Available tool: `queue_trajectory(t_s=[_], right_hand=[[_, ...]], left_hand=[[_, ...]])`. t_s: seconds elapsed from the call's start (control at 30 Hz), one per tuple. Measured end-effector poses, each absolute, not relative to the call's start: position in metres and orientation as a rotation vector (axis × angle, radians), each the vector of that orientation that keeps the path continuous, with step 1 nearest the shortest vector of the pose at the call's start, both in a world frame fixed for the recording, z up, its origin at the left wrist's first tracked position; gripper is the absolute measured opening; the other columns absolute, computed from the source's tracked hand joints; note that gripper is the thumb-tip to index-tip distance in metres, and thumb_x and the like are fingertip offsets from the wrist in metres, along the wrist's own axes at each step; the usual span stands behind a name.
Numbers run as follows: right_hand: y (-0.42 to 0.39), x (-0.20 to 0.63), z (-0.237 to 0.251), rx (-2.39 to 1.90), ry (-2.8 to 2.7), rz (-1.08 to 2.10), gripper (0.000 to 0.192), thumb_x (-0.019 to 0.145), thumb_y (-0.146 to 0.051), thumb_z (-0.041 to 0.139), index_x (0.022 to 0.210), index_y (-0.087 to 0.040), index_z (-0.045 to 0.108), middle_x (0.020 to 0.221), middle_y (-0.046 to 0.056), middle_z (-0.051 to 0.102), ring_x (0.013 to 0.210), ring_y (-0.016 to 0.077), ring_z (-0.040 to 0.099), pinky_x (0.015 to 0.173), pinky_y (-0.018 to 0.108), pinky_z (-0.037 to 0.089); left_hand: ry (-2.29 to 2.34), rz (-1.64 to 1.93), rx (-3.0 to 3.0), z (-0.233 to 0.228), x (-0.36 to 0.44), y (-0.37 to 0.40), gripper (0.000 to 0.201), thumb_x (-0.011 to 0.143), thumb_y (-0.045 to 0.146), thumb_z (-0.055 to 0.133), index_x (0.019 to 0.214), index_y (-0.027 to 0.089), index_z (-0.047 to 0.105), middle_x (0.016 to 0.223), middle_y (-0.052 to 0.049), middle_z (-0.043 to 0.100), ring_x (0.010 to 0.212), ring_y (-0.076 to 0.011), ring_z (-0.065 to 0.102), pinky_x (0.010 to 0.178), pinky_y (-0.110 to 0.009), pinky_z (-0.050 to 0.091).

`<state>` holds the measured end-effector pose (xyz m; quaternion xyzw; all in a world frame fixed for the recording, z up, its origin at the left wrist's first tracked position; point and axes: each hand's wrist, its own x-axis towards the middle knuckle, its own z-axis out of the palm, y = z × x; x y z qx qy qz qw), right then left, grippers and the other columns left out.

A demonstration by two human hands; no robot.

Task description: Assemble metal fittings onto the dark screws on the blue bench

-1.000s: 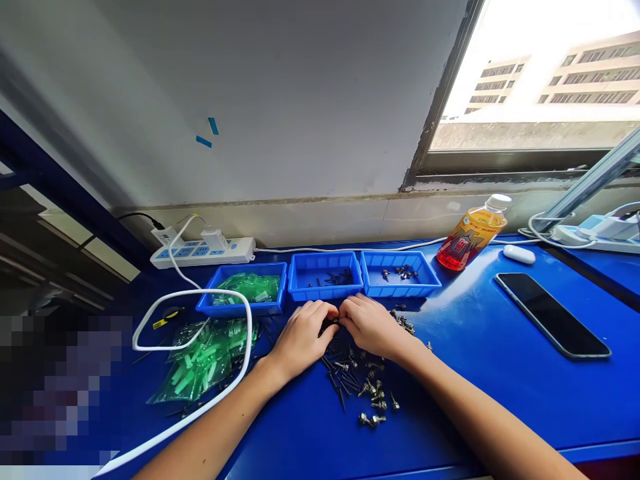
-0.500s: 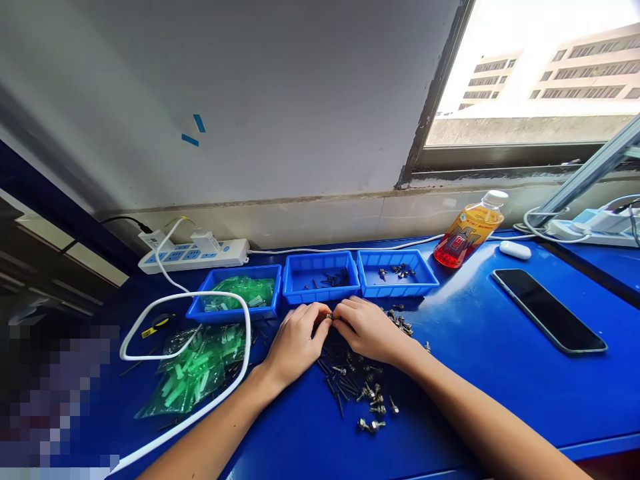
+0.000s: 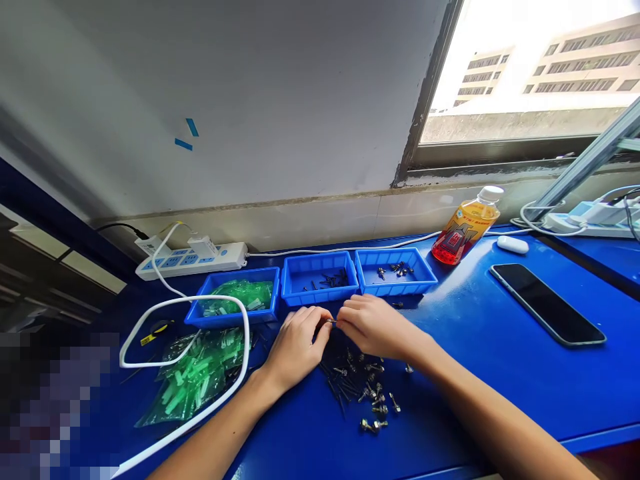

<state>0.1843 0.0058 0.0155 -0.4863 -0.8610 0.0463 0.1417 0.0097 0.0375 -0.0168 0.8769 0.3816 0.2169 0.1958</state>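
While both hands meet just in front of the middle bin (image 3: 320, 277), I see a small screw (image 3: 331, 321) pinched between them: the left hand (image 3: 296, 347) has its fingertips closed on one end and the right hand (image 3: 373, 327) closes on the other, so each grip is shut on that one piece. It sits above the blue bench (image 3: 500, 373), a little short of the middle bin's near wall.

As for progress, I judge the sorting well short of done. The middle bin holds only a few dark screws, the right bin (image 3: 395, 270) beside it a handful of silvery bolts, and the left bin (image 3: 235, 297) some green plastic pieces. Nearer me than the middle bin, a loose heap of mixed screws (image 3: 357, 383) lies unsorted on the bench, and left of that heap a bag of green parts (image 3: 197, 373) lies under a loop of white cable (image 3: 200, 300). Well to the right of the bins stand an orange bottle (image 3: 463, 230) and a phone (image 3: 547, 305), both untouched.
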Motion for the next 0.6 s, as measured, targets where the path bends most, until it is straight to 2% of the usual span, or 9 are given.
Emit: queue_trajectory(t_s=[0.07,0.13,0.2,0.23,0.3,0.37,0.47,0.6], right_hand=[[0.004,0.208,0.031,-1.396,-2.190,-0.039,0.026,0.089,-0.026,0.038,0.076,-0.019,0.059,0.071,0.005,0.061,0.070,0.0158,0.055,0.068,0.029,0.041],[0.002,0.239,0.039,-1.530,-1.648,-0.275,0.028,0.088,-0.028,0.033,0.084,-0.018,0.059,0.078,0.007,0.064,0.073,0.0168,0.057,0.069,0.031,0.045],[0.001,0.272,0.034,-1.654,-1.175,-0.488,0.027,0.085,-0.030,0.035,0.085,-0.017,0.059,0.076,0.007,0.064,0.072,0.0190,0.059,0.069,0.034,0.047],[0.001,0.285,0.027,-1.758,-1.092,-0.485,0.028,0.083,-0.029,0.035,0.086,-0.016,0.060,0.077,0.008,0.065,0.072,0.0201,0.060,0.069,0.036,0.048],[-0.001,0.301,0.007,-2.018,-1.184,-0.355,0.031,0.079,-0.025,0.035,0.091,-0.014,0.062,0.088,0.012,0.067,0.081,0.0220,0.061,0.074,0.037,0.049],[-0.002,0.304,-0.012,-2.265,-1.408,-0.206,0.038,0.076,-0.021,0.036,0.102,-0.011,0.061,0.108,0.016,0.063,0.099,0.0249,0.058,0.087,0.040,0.045],[-0.003,0.293,-0.025,-2.500,-1.599,-0.152,0.045,0.081,-0.023,0.031,0.119,-0.017,0.055,0.135,0.010,0.045,0.125,0.0255,0.040,0.101,0.045,0.034],[-0.002,0.282,-0.020,-2.661,-1.650,-0.081,0.050,0.086,-0.029,0.025,0.130,-0.020,0.046,0.144,0.006,0.033,0.133,0.0244,0.028,0.106,0.048,0.026]], left_hand=[[1.075,0.609,2.444,-0.016,0.010,0.037,0.016,0.085,0.025,0.040,0.083,0.020,0.056,0.082,-0.002,0.065,0.078,-0.0180,0.058,0.071,-0.032,0.043],[1.078,0.609,2.441,-0.015,0.010,0.037,0.015,0.085,0.024,0.042,0.081,0.020,0.056,0.081,-0.001,0.065,0.078,-0.0180,0.058,0.071,-0.032,0.043],[1.072,0.601,2.454,-0.015,0.010,0.036,0.014,0.084,0.024,0.043,0.081,0.020,0.056,0.081,-0.001,0.065,0.077,-0.0182,0.058,0.071,-0.033,0.042],[1.068,0.600,2.461,-0.015,0.010,0.036,0.014,0.084,0.024,0.043,0.081,0.020,0.056,0.080,-0.001,0.065,0.077,-0.0183,0.058,0.071,-0.033,0.042],[1.057,0.600,2.468,-0.015,0.010,0.036,0.014,0.084,0.024,0.044,0.081,0.020,0.056,0.080,-0.001,0.065,0.077,-0.0183,0.058,0.070,-0.033,0.042],[1.048,0.598,2.467,-0.015,0.010,0.036,0.014,0.084,0.024,0.043,0.080,0.020,0.056,0.080,-0.001,0.064,0.077,-0.0181,0.058,0.070,-0.033,0.041],[1.039,0.579,2.461,-0.015,0.010,0.036,0.014,0.084,0.024,0.043,0.080,0.020,0.056,0.080,-0.001,0.064,0.077,-0.0182,0.057,0.070,-0.033,0.041],[1.031,0.538,2.446,-0.014,0.008,0.035,0.013,0.084,0.023,0.044,0.082,0.020,0.057,0.082,-0.002,0.064,0.079,-0.0188,0.057,0.072,-0.035,0.041]])
